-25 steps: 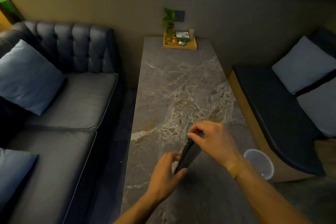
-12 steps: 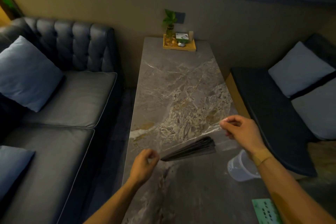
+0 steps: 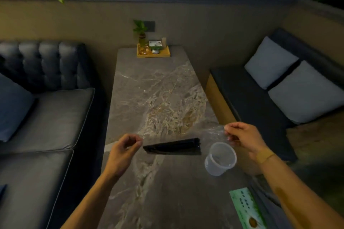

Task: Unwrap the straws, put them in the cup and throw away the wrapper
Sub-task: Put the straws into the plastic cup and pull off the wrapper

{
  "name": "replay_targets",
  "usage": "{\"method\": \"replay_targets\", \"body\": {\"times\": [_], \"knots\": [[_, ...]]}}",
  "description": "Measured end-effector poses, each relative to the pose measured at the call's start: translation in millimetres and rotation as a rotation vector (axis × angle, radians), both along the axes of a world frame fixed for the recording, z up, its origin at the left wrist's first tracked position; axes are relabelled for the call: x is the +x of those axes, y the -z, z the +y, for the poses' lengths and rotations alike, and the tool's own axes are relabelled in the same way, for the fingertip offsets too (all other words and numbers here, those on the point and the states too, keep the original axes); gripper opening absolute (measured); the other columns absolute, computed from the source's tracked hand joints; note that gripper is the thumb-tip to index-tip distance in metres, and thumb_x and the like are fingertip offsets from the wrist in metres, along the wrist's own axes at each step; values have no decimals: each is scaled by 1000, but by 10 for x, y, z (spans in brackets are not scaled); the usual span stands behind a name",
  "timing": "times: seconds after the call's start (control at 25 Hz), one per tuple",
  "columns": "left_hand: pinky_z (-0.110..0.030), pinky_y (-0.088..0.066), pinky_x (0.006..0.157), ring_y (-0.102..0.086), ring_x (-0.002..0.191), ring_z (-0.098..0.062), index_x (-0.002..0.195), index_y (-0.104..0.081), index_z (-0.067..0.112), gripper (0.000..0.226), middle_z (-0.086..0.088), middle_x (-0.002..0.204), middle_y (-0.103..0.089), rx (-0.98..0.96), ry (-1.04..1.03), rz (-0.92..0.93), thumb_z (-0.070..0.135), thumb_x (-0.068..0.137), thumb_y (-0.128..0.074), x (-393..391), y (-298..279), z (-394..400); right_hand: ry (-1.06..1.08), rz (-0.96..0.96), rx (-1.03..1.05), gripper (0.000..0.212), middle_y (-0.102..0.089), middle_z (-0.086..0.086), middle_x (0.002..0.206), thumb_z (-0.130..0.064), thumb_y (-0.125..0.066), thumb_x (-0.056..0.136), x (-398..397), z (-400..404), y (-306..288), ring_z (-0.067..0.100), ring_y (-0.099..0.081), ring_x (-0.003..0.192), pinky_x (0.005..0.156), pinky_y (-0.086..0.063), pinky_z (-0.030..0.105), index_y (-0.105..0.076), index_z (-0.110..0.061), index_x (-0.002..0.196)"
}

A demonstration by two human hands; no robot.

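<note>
1. The bundle of black straws lies crosswise above the marble table, narrow end toward the left edge.
2. The left hand pinches that end.
3. The right hand pinches the clear wrapper.
4. The cup stands near the right edge.

You are looking down a long, grey, marble-veined bench that runs from the bottom of the frame up to the wall at upper centre. At its far end sits a small yellow tray holding a little plant in a jar and a few small items too blurred to tell. Lower right of centre, a clear plastic cup stands near the bench's right edge. At the bottom right lies a green printed card.
</note>
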State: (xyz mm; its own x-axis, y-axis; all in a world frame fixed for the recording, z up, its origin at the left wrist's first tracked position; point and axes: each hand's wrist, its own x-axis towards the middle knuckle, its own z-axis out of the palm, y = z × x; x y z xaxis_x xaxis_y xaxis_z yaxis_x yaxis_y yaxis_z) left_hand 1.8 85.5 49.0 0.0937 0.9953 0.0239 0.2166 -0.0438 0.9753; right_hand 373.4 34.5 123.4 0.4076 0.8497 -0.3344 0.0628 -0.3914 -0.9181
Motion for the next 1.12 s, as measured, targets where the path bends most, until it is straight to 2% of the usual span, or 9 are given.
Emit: {"method": "replay_targets", "body": {"times": [0.2,0.4,0.52,0.64,0.8,1.12], "knots": [[-8,-50,67,-62,68,3,83,-69,16,15,2,73,-71,71,24,30,1,83,-70,332,-407,-69,22,140,-36,19,-64,9,76,-7,-62,90,308,-129,201,16,-54,59,54,-49,26,-65,3,106],[-3,-45,66,-59,65,9,89,-68,3,6,-1,80,-67,122,19,167,-1,84,-69,628,-646,-139,5,197,-56,14,-64,7,75,-9,-61,91,515,-205,402,14,-56,59,43,-48,16,-65,-4,103],[-2,-45,65,-60,65,9,92,-69,2,7,-1,81,-67,136,-2,212,1,85,-69,789,-731,-163,-8,251,-68,5,-64,6,76,-9,-59,92,621,-239,496,14,-57,61,52,-50,21,-63,-10,95],[-4,-47,68,-62,71,1,94,-69,4,9,-3,84,-69,133,-20,216,4,85,-70,912,-798,-187,-24,285,-87,7,-63,7,78,-9,-58,93,713,-256,575,15,-57,64,60,-50,26,-63,-8,98],[-5,-46,66,-59,67,3,89,-70,8,7,-3,82,-69,158,-10,231,3,84,-70,1046,-894,-199,-36,311,-91,15,-63,7,78,-8,-57,93,780,-275,667,16,-57,64,60,-50,28,-62,-4,106],[-8,-48,69,-64,73,-3,82,-70,29,23,5,79,-71,219,49,223,6,84,-72,1308,-1162,-146,-8,397,-93,7,-63,8,76,-6,-57,93,885,-304,781,18,-57,64,62,-48,32,-63,-9,94]]}}
